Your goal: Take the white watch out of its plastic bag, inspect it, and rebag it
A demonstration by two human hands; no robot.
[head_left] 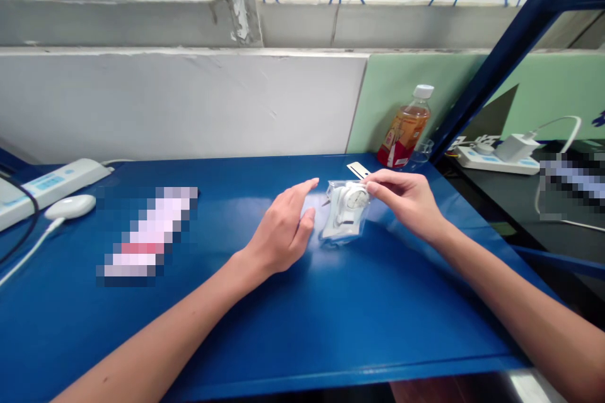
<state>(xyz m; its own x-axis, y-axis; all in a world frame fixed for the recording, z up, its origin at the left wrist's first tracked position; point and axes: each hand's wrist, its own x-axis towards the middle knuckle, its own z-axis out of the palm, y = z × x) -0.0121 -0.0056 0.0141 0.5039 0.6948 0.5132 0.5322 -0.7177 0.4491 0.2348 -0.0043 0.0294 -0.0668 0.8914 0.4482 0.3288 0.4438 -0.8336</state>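
Clear plastic bag [334, 221] with white dial gadget [353, 200] inside is over blue table [265, 340], right of middle; resting or lifted, can't tell. Person's right hand [409, 201] pinches its upper right corner. Left hand [282, 227] is open, just beside bag. Bottle [404, 133] stands behind right hand; power strip [70, 177] far left.

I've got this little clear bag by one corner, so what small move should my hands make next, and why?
Probably bring the left hand in to steady the clear bag by its left edge: the right hand pinches only its upper right corner, while the left is open just beside it, apparently holding nothing.
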